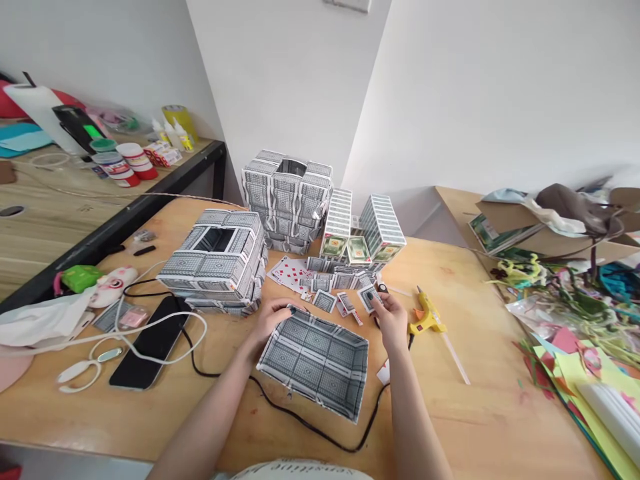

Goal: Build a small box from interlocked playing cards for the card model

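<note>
A shallow open box made of grey-backed playing cards [315, 360] lies in front of me. My left hand [273, 319] is closed on its far left corner. Between the fingers of my right hand [391, 317] is a playing card [369, 299], back side showing, held just off the box's far right corner. Beyond the box lie several loose folded cards [324, 301] and a spread of face-up cards [289, 272]. A yellow glue gun [427, 313] rests to the right of my right hand.
Two larger card-built boxes [215, 260] [287, 200] stand at the back left and centre. Stacked card packs [383, 227] are beside them. A phone [150, 343] and white cables lie left; a black cord [300, 421] loops in front. Coloured scraps [570, 373] crowd the right.
</note>
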`<state>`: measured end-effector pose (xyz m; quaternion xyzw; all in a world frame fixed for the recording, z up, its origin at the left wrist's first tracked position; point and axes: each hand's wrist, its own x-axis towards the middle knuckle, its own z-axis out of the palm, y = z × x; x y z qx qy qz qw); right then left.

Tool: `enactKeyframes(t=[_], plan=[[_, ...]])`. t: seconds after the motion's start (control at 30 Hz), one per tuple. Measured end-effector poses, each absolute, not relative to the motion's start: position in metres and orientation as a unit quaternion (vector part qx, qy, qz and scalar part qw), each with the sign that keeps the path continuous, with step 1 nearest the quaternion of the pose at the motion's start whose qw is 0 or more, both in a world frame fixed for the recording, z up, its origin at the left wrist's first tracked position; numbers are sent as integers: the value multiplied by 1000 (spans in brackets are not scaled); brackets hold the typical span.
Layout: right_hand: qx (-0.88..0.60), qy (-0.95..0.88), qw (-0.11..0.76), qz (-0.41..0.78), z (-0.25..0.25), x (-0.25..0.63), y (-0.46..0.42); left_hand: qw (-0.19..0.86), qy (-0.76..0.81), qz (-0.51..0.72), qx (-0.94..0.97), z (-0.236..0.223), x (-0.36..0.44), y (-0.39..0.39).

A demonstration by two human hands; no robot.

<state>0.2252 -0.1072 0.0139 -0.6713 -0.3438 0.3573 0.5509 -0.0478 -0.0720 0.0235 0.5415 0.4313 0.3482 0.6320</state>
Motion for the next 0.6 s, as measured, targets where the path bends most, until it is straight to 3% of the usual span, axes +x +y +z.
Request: enactKeyframes(t=[0.3, 0.43, 0.6], plan=[[-596, -456, 538, 383, 47, 208, -98, 569, 473, 414, 531, 11, -34, -58], [-577, -580, 453, 354, 71, 192, -92, 574, 441, 417, 549, 8, -33, -51], [-595, -697, 332, 222, 80, 177, -89, 601, 415, 401, 552, 10, -35, -49]])
